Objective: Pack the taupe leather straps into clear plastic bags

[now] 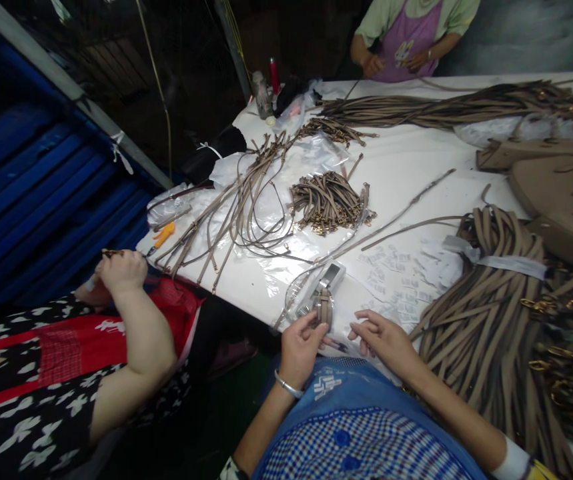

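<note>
The left hand [300, 347] pinches a short strap [323, 308] at the table [401, 167] edge. The right hand [383, 339] rests just beside it, fingers loosely curled, holding nothing. Paper tags [391, 267] lie just beyond.

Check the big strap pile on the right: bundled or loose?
Bundled. A pale band wraps across the straps, holding them side by side. Both hands, left and right, are off it.

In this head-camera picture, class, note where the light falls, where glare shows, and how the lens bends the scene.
Head view: light falls on the white table, while the background beyond its far edge is nearly black; the clear plastic sheets glint with glare; wide-angle distortion tilts the table and stretches the strap bundle at the right edge; the left hand and right hand look reasonably sharp.
</note>
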`<state>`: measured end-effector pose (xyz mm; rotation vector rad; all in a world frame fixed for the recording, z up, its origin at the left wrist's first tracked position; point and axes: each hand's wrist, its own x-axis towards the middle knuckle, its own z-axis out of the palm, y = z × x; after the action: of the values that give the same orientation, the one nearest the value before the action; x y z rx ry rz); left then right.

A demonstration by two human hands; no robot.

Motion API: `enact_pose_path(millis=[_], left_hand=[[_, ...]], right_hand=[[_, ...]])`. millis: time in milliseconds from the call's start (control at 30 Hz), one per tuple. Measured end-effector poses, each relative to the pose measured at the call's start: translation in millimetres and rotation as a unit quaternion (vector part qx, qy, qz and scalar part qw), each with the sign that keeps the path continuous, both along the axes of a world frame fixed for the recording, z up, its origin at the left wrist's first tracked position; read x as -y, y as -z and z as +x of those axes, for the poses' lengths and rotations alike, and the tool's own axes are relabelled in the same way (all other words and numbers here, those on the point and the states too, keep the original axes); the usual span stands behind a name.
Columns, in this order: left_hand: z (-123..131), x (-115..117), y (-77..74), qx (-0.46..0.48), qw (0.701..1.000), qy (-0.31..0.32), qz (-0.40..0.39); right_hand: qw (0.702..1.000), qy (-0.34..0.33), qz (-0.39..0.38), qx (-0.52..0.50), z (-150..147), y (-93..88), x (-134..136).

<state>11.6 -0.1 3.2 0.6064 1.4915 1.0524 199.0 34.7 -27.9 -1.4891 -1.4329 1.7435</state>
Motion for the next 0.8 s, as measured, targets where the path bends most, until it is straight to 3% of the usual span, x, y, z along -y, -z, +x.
enact_pose_path(millis=[200,333,467,600,700,800], left_hand=[[4.6,0.4,0.3,-0.036,0.999,0.023,-0.003],[6.7,1.1,-5.1,-0.087,0.994,0.051,0.034],[7.5,4.9,-9.6,-0.157,0.981,0.079,0.079],[5.9,9.7,-7.5,-0.229,0.961,0.099,0.118],[3.9,10.1,-5.3,-0.258,0.954,0.081,0.126],[2.1,8.9,-4.8,-0.249,0.961,0.055,0.110]], right_hand=[[0.986,-0.137,0.052,0.085,-2.8,-6.8,-6.9],[0.979,-0.101,0.134,0.118,-7.7,-4.2,-13.4],[0.985,-0.051,0.095,0.135,-16.2,2.1,-16.7],[0.990,-0.098,0.054,0.085,-19.0,-0.5,-14.2],[0.985,-0.126,0.116,0.038,-13.1,-1.9,-11.1],[0.980,-0.098,0.167,0.047,-3.8,3.2,-7.6]])
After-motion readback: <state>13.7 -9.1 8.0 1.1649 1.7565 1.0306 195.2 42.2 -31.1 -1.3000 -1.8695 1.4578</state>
